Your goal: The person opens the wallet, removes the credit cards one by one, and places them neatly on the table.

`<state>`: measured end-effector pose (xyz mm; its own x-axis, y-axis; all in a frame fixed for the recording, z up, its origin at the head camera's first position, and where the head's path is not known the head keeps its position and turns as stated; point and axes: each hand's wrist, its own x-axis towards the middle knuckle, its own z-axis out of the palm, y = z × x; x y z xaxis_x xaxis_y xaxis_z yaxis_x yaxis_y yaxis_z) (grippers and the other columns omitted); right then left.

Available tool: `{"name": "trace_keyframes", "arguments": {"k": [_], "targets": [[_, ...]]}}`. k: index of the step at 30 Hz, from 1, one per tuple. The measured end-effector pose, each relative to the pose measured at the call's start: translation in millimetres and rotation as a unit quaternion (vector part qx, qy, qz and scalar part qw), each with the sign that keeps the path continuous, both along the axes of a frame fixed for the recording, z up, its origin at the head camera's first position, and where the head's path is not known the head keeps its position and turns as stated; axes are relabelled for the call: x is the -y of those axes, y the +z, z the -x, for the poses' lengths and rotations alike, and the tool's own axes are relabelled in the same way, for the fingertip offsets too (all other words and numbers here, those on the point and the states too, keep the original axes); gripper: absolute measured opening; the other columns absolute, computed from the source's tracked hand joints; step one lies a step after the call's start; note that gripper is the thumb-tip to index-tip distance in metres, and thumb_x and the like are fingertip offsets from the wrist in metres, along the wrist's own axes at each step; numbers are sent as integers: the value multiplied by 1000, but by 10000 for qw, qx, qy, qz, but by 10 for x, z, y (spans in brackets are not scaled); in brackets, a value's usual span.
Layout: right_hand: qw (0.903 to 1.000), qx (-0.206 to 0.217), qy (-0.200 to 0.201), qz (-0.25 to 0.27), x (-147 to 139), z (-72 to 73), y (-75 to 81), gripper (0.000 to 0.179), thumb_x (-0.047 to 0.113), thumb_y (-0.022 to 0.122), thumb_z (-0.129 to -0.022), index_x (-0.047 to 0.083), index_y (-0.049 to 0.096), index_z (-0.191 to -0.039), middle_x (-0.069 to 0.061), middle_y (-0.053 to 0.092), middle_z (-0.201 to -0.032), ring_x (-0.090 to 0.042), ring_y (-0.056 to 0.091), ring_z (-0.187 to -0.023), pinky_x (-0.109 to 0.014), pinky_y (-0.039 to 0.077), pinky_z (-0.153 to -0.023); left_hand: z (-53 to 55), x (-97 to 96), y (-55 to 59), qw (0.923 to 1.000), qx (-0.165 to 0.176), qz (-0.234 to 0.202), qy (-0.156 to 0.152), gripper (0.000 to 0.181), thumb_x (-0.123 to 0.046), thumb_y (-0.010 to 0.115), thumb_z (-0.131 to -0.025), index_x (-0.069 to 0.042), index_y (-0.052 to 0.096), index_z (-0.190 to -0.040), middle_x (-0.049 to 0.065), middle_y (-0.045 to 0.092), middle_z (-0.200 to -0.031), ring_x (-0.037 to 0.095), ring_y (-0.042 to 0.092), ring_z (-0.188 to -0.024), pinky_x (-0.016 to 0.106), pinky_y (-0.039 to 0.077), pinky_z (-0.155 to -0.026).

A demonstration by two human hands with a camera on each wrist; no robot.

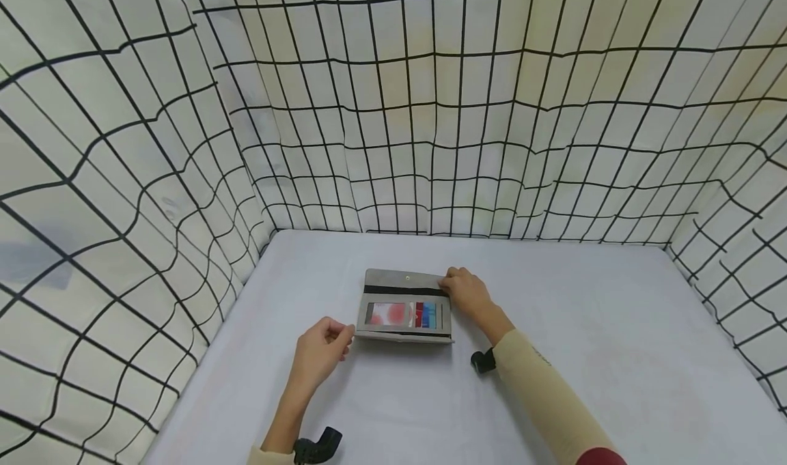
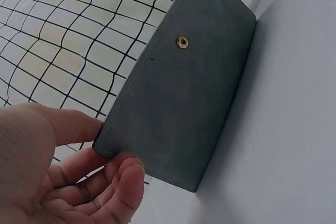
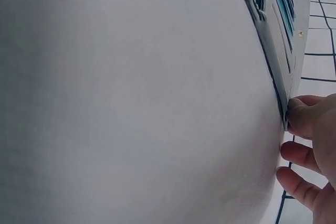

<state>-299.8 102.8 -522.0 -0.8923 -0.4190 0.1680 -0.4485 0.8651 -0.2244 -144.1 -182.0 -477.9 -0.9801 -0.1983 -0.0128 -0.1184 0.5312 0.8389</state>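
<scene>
A grey wallet (image 1: 402, 298) lies unfolded on the white table in the head view. Cards with a red-and-white picture and blue and red edges show inside its slots. My left hand (image 1: 321, 350) pinches its near left corner between thumb and fingers. In the left wrist view the wallet's plain grey outer side (image 2: 184, 93) faces the camera, tilted up from the table, with a round metal snap (image 2: 182, 42). My right hand (image 1: 470, 298) pinches the far right corner. Seen from the right wrist, thumb and fingertip of that hand (image 3: 315, 135) grip the wallet's edge (image 3: 281, 85).
The white table (image 1: 590, 356) extends around the wallet on every side. Black grid netting (image 1: 455, 110) over pale cloth rises behind the table and along both sides. A black wrist device (image 1: 316, 446) sits on the left wrist and another (image 1: 483, 361) on the right.
</scene>
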Motion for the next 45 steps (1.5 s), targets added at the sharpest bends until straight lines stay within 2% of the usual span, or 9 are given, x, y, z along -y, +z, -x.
{"name": "trace_keyframes", "arguments": {"k": [6, 15, 25, 32, 35, 40, 45], "targets": [[10000, -40, 35, -12, -13, 1, -4, 20, 16, 66, -97, 11, 77, -113, -2, 65, -104, -22, 60, -93, -39, 55, -79, -74, 47, -4, 9998, 182, 4, -32, 26, -32, 80, -86, -10, 71, -97, 2, 73, -80, 11, 66, -67, 24, 50, -60], [9995, -296, 34, -43, -20, -24, -57, 25, 25, 65, -98, 13, 74, -117, -5, 66, -122, -28, 62, -105, -44, 55, -84, -166, 54, -91, 9997, 224, 28, 21, 21, -24, 82, -83, -10, 71, -92, -1, 72, -74, 10, 65, -67, 23, 47, -58], [9987, 28, -275, 418, 0, -23, -77, 31, 25, 67, -97, 8, 66, -123, -11, 66, -126, -31, 60, -116, -47, 51, -96, -262, 34, -171, 9997, 92, 195, 73, 24, -23, 84, -80, -7, 71, -91, 0, 71, -73, 9, 63, -64, 21, 46, -56], [9978, 161, -387, 521, 14, -16, -76, 43, 24, 65, -98, 3, 56, -134, -15, 61, -127, -32, 58, -119, -48, 50, -99, -306, 27, -286, 9996, -27, 283, 77, 24, -19, 85, -78, -6, 70, -92, 3, 74, -78, 8, 65, -66, 19, 49, -59], [9980, 164, -354, 494, 15, -5, -93, 41, 22, 62, -100, 5, 54, -136, -15, 62, -125, -32, 59, -118, -48, 50, -99, -311, 23, -353, 9987, -140, 481, 88, 29, -16, 86, -76, -4, 72, -98, 3, 75, -82, 8, 66, -68, 18, 51, -61], [9978, 167, -416, 489, 15, 27, -107, 37, 21, 58, -102, 6, 55, -136, -13, 63, -119, -30, 61, -111, -47, 52, -95, -289, -9, -421, 9965, -340, 757, 52, 46, -15, 86, -76, 1, 70, -116, 4, 73, -85, 9, 66, -73, 20, 53, -65], [9969, 164, -497, 586, 20, 64, -92, 41, 21, 56, -103, 4, 52, -141, -14, 61, -116, -28, 61, -104, -45, 53, -92, -253, -73, -454, 9963, -328, 797, 38, 48, -14, 84, -78, 1, 69, -121, 3, 70, -84, 8, 61, -73, 19, 51, -65]]}}
